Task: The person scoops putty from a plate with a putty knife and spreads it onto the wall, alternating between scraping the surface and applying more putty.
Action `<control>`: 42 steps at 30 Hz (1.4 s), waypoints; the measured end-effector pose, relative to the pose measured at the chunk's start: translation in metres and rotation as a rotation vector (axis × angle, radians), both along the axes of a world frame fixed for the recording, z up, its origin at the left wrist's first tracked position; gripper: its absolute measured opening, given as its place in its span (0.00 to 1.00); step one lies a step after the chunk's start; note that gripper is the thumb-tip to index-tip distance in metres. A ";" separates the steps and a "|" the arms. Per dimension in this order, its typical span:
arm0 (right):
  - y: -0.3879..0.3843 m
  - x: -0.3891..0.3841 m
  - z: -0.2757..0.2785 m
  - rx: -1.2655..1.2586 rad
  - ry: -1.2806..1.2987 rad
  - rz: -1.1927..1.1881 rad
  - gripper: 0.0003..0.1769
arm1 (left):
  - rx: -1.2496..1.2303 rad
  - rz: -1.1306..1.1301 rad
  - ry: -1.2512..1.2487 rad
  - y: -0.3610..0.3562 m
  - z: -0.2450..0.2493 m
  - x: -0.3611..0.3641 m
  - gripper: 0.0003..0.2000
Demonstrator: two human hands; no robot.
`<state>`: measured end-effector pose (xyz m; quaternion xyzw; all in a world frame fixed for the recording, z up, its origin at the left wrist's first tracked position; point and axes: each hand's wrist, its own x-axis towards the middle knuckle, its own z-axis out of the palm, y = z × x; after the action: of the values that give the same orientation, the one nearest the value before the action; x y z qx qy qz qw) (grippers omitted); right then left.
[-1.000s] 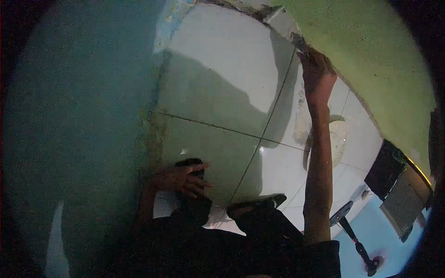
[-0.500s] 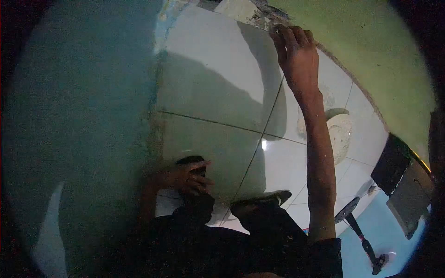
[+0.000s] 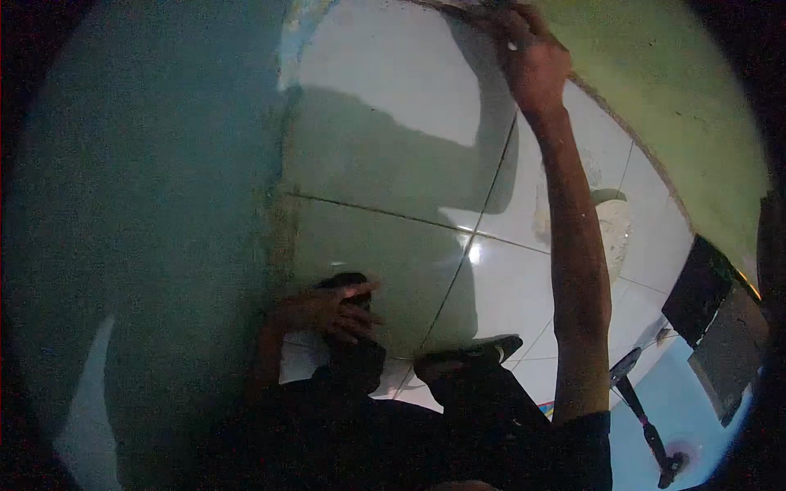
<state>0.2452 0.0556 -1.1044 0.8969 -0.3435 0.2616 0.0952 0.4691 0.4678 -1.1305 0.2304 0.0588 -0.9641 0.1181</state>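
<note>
My right hand is stretched out to the far end of the tiled floor, near the foot of the green wall. Its fingers are curled at the top edge of the view, and a small light spot shows by them. Whatever they grip is dark and cut off there. Low on the left, my left hand hangs with its fingers spread, holding nothing, above a dark shoe. A patch of whitish, paste-like material lies on the tiles, partly behind my right forearm.
A bluish wall rises close on the left, a green wall on the right. Dark and grey flat pieces lean at the right. A black long-handled object lies on a light blue surface. My other shoe stands on the floor.
My right hand has moved up toward the top edge, and its fingers look more curled. The pale chunk and debris beside it have left the view. My left hand stays nearly still.
</note>
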 end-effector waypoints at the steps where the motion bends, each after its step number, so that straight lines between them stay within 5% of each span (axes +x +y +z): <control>1: 0.001 -0.007 0.001 0.003 0.000 0.004 0.11 | 0.003 0.004 0.000 0.000 0.002 0.001 0.39; 3: 0.006 -0.022 0.007 0.087 -0.140 -0.076 0.12 | -0.256 0.096 0.046 0.001 0.007 0.001 0.38; 7: 0.022 -0.038 0.014 0.093 -0.080 -0.151 0.15 | -0.191 0.095 0.051 0.007 0.001 0.003 0.35; 9: 0.028 -0.037 0.015 0.138 -0.176 -0.089 0.17 | 0.136 0.199 0.254 -0.002 0.001 0.005 0.32; 12: 0.029 -0.005 0.033 0.124 -0.133 -0.010 0.14 | -0.074 0.041 0.056 -0.003 0.005 0.003 0.31; 18: 0.008 0.030 0.038 0.129 -0.110 -0.073 0.12 | -0.046 0.045 0.095 0.004 -0.008 0.000 0.34; 22: 0.017 -0.013 0.029 0.113 -0.050 -0.189 0.12 | -0.042 0.174 0.224 0.012 -0.011 0.001 0.35; 24: 0.031 -0.025 0.027 0.122 -0.083 -0.220 0.12 | -0.275 0.011 -0.003 0.000 0.005 0.000 0.37; 30: 0.048 0.003 0.018 0.127 -0.188 -0.164 0.08 | -0.029 0.115 0.149 0.005 -0.007 0.002 0.35; 34: 0.031 0.046 0.026 0.050 -0.149 -0.112 0.13 | -0.253 -0.056 -0.042 -0.012 0.014 -0.002 0.35; 42: 0.039 -0.030 0.016 0.153 -0.144 -0.254 0.12 | -0.115 0.037 0.050 -0.008 0.011 0.001 0.36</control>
<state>0.2148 0.0946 -1.0889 0.8299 -0.4788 0.2843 0.0342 0.4705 0.4594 -1.1194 0.1981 0.0105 -0.9690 0.1474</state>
